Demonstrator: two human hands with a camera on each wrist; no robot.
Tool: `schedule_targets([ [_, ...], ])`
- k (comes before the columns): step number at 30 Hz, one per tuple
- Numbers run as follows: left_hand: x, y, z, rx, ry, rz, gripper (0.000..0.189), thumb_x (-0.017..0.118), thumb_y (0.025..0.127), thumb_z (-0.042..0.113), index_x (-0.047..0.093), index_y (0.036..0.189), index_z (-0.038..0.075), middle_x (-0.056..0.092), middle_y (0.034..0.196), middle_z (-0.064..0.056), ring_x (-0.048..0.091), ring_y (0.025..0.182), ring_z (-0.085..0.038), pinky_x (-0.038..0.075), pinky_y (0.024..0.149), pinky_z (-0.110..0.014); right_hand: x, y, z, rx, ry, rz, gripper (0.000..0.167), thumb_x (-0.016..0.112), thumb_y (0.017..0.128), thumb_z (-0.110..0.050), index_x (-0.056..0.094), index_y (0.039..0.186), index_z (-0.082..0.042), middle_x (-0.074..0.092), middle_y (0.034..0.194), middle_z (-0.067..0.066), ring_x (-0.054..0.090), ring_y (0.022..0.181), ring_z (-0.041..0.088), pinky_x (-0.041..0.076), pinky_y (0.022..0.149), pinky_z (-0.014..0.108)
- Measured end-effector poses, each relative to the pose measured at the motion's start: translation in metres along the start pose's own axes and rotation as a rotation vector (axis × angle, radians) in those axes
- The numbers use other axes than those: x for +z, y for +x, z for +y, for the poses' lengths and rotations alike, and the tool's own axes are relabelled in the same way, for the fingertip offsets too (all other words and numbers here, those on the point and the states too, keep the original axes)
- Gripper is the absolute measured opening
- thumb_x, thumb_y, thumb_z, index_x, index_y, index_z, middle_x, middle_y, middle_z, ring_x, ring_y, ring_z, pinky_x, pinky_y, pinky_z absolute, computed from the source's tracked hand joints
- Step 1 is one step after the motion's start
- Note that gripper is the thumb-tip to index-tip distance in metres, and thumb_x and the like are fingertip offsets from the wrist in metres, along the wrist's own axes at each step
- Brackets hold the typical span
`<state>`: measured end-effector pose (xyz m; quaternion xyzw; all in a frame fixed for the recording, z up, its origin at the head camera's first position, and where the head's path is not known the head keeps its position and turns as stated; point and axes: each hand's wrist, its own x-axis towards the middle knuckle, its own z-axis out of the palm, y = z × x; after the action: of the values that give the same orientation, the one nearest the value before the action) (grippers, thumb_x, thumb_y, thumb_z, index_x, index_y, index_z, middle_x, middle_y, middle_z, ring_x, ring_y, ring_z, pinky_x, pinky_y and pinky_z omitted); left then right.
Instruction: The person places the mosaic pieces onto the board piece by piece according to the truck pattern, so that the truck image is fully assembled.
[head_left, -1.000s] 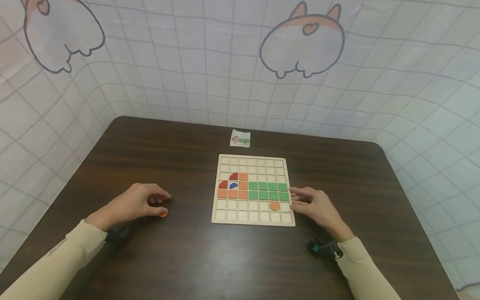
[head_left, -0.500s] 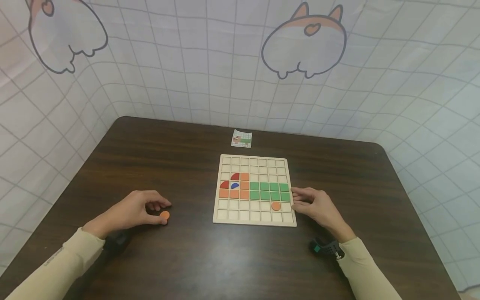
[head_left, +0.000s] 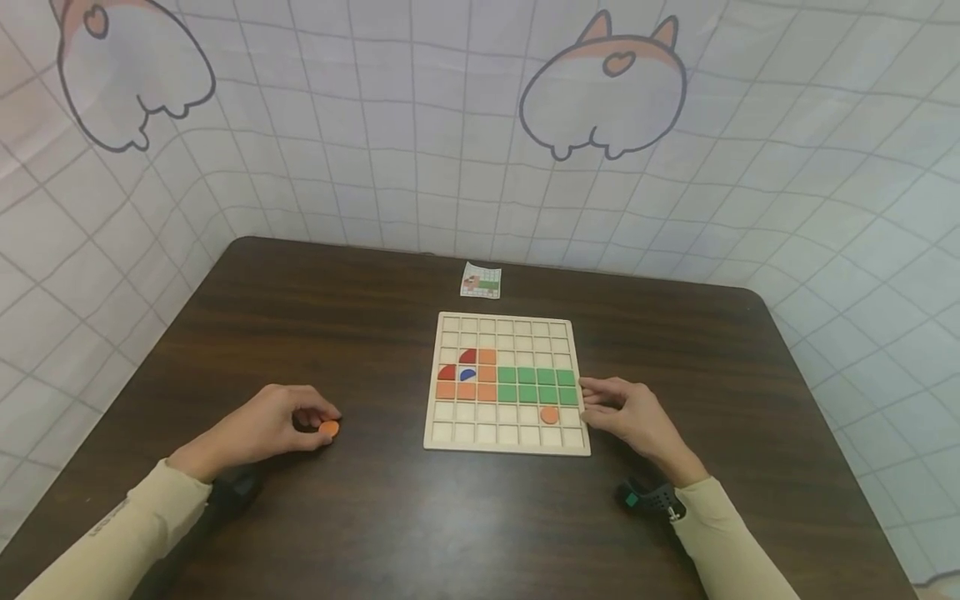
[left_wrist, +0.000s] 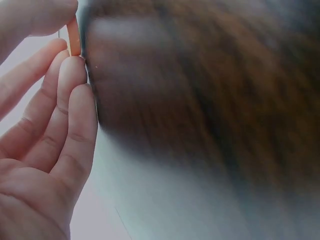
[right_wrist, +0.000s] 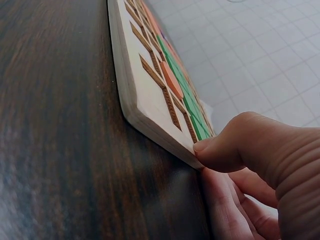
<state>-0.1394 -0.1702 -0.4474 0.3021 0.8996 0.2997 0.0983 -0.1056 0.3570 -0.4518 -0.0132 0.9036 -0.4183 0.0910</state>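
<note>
My left hand [head_left: 270,425], left of the board, pinches an orange round tile [head_left: 328,428] low over the table. In the left wrist view this orange tile [left_wrist: 74,39] shows edge-on between thumb and fingertips. My right hand [head_left: 633,417] holds the right edge of the wooden grid board [head_left: 507,448]. The right wrist view shows the thumb [right_wrist: 215,150] on the rim and fingers along the side. Set in the board are green square tiles [head_left: 527,377], orange squares [head_left: 487,372], red quarter-circles [head_left: 468,357], a blue half-circle [head_left: 467,376] and another orange round tile [head_left: 550,415].
Behind the board lies a small pattern card [head_left: 481,281] printed with a similar coloured grid. A dark wooden table [head_left: 360,517] carries everything. A white checked curtain [head_left: 337,150] hangs around its back and sides.
The orange round tile in my left hand has turned so that its flat face shows, and that hand's fingers have shifted slightly. My right hand stays at the board's edge.
</note>
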Motion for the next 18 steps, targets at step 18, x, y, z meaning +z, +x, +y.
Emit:
schedule_targets([
  [18, 0.013, 0.049, 0.026, 0.028, 0.008, -0.007, 0.021, 0.084, 0.086, 0.021, 0.079, 0.107, 0.022, 0.072, 0.099, 0.013, 0.065, 0.086, -0.002, 0.059, 0.078, -0.023, 0.004, 0.001, 0.004, -0.014, -0.001, 0.029, 0.057, 0.080, 0.088, -0.027, 0.065, 0.141, -0.009, 0.072, 0.123, 0.008, 0.073, 0.110, 0.021, 0.055, 0.085, 0.021],
])
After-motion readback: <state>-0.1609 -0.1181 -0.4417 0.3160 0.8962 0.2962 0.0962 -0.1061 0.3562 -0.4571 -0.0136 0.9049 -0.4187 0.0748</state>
